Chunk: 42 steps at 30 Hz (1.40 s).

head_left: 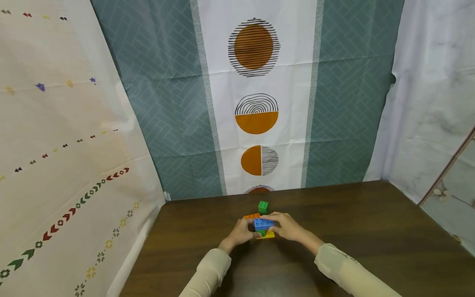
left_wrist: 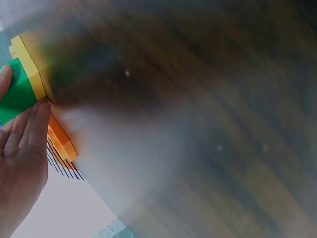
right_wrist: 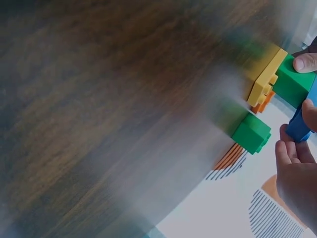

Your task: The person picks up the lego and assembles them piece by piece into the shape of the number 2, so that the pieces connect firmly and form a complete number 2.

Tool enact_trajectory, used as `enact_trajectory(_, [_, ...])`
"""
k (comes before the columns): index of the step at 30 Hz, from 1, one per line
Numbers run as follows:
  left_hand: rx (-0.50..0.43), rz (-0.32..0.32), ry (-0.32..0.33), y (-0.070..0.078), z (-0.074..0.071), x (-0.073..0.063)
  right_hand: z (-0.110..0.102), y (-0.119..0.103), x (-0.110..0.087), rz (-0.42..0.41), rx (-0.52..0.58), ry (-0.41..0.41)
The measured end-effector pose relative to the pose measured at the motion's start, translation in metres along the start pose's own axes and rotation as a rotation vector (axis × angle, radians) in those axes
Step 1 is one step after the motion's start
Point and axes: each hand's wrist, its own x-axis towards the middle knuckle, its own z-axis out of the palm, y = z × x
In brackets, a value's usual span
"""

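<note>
A blue brick (head_left: 263, 224) lies across the top of a green block (right_wrist: 291, 83), which stands on a flat yellow brick (right_wrist: 262, 82) on the table. My right hand (head_left: 288, 227) pinches the blue brick near its right end, thumb on the near side and fingers behind. With my left hand (head_left: 240, 232) I hold the green block, thumb on its near face and fingers along the far side, as the left wrist view shows. Just behind the stack is a flat orange brick (head_left: 252, 215), partly hidden by the left hand in the head view.
Farther back on the dark wooden table (head_left: 334, 231) stands a separate small green block (head_left: 263, 206). A patterned curtain (head_left: 259, 90) hangs along the table's back edge, with more cloth (head_left: 74, 165) at the left and a pale cloth (head_left: 430, 103) at the right.
</note>
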Motion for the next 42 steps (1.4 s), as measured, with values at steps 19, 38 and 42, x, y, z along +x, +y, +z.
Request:
enact_trajectory(19, [0.011, 0.005, 0.012, -0.003, 0.000, 0.000, 0.000, 0.008, 0.003, 0.011, 0.117, -0.010])
enact_trajectory(38, [0.039, 0.000, 0.026, -0.002, 0.000, 0.001, 0.001, 0.032, 0.002, 0.118, 0.094, 0.028])
enact_trajectory(42, [0.028, -0.005, 0.022, -0.001, 0.000, 0.000, 0.002, 0.037, 0.009, 0.143, 0.062, 0.069])
